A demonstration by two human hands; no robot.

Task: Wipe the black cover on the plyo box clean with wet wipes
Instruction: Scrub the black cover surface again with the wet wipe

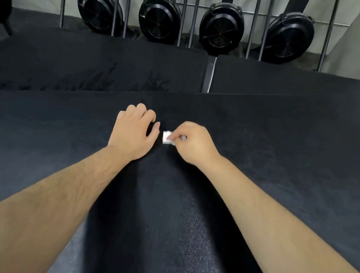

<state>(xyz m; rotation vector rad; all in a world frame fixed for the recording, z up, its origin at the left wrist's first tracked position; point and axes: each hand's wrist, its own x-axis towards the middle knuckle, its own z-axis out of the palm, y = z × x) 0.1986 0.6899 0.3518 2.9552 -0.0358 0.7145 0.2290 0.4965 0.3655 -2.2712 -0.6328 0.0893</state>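
Note:
The black cover (pixel 260 168) of the plyo box fills the lower part of the head view, its surface finely textured. My right hand (pixel 192 143) pinches a small folded white wet wipe (pixel 168 137) just above the cover's middle. My left hand (pixel 134 129) sits a little to the left of the wipe with its fingers curled; something dark lies under them, and I cannot tell whether it is gripped or what it is. Both forearms reach in from the bottom corners.
Beyond the near cover lie two more black padded boxes (pixel 92 68), with a narrow gap (pixel 208 74) between them. Behind them stand a metal rail (pixel 195 14) and several black round fan housings (pixel 159 18) against a pale wall.

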